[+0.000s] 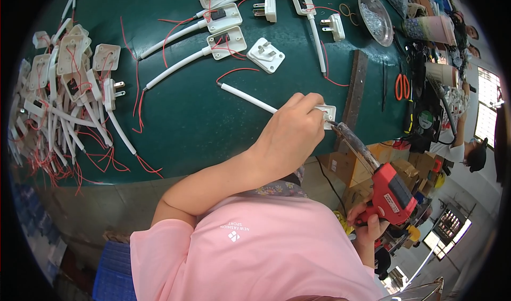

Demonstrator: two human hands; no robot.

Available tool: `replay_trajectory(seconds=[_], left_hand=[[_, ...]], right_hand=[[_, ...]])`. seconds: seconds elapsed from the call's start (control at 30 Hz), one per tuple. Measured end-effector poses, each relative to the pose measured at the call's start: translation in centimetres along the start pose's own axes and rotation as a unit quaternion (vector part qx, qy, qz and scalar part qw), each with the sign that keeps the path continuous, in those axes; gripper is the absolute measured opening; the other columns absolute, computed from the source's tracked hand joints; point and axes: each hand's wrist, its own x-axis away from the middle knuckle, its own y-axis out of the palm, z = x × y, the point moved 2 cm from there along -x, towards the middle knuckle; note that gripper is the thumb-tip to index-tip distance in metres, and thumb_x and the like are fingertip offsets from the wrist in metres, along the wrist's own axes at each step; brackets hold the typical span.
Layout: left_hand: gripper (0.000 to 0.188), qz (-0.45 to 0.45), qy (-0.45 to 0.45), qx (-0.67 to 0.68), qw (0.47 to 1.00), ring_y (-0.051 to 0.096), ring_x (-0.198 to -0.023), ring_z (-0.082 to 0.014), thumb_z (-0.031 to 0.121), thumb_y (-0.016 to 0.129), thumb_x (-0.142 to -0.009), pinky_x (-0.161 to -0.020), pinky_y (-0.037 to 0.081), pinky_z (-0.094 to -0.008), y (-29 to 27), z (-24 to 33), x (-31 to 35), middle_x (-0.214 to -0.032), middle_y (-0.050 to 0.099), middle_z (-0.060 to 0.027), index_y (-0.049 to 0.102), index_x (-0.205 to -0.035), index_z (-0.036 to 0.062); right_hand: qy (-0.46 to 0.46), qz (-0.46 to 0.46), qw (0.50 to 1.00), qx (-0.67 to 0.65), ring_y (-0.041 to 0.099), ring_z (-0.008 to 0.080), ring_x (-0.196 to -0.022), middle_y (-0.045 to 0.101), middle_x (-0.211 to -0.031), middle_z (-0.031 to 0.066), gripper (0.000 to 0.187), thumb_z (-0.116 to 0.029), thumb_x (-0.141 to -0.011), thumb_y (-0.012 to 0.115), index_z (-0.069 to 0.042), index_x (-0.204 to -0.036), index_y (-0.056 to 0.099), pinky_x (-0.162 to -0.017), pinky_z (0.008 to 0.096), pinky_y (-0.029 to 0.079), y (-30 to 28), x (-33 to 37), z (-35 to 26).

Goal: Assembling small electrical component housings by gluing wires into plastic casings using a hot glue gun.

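My left hand (293,133) pinches a white plug housing (330,111) near the table's front edge. A white cable sleeve (247,98) runs from it to the left, ending in a thin red wire (237,71). My right hand (367,216) is wrapped round the grip of a red and black soldering gun (393,194). The gun's dark tip reaches the housing beside my left fingertips; whether it touches a contact inside I cannot tell. Just beyond lie a white plug cover with prongs (266,55) and open plug housings (226,41) with sleeves and red wires.
A large pile of wired white plugs (69,99) covers the table's left end. At the right are a dark metal bar (355,85), a metal dish (375,19) of small parts, orange-handled scissors (402,86) and a paper cup (442,74). Other people sit farther right.
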Motion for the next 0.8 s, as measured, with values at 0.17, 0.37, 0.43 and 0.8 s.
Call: replay_trajectory(seconds=[0.17,0.37,0.43,0.8], left_hand=[[0.004,-0.002,0.003,-0.007,1.0,0.056,-0.081,-0.0294,-0.002,0.063,-0.078,-0.071,0.048,-0.0375,0.0,-0.1,0.0,-0.098,0.059,-0.0125,0.061,-0.08,-0.0045],[0.003,0.011,0.0,0.004,1.0,0.056,-0.079,-0.0294,-0.002,0.062,-0.078,-0.07,0.047,-0.0375,0.1,0.0,0.1,-0.097,0.059,-0.0124,0.061,-0.08,-0.0043],[0.004,0.017,0.004,0.002,1.0,0.056,-0.079,-0.0294,-0.002,0.062,-0.078,-0.07,0.047,-0.0377,0.2,0.0,0.2,-0.097,0.059,-0.0124,0.06,-0.079,-0.0044],[0.004,0.021,0.003,-0.001,1.0,0.057,-0.081,-0.0299,-0.002,0.063,-0.077,-0.071,0.048,-0.0375,0.0,-0.6,0.3,-0.099,0.06,-0.0137,0.06,-0.079,-0.0046]], right_hand=[[-0.024,0.016,1.0,0.006,0.051,0.0166,-0.04,0.057,-0.059,0.0164,0.074,-0.046,-0.086,0.063,0.012,-0.122,0.036,-0.039,0.0243,0.042,0.6,-0.2,-0.7],[-0.021,-0.005,1.0,0.008,0.051,0.0155,-0.04,0.058,-0.059,0.0167,0.076,-0.048,-0.086,0.061,0.014,-0.123,0.037,-0.037,0.0243,0.04,0.4,-0.1,-0.5],[-0.02,0.005,1.0,0.009,0.051,0.0154,-0.04,0.057,-0.058,0.0165,0.076,-0.048,-0.086,0.061,0.014,-0.124,0.037,-0.037,0.0243,0.04,0.1,0.2,0.0],[-0.053,0.042,0.998,-0.016,0.052,0.0174,-0.041,0.062,-0.083,0.0236,0.077,-0.045,-0.086,0.063,0.015,-0.125,0.034,-0.037,0.0254,0.04,0.4,-0.5,0.1]])
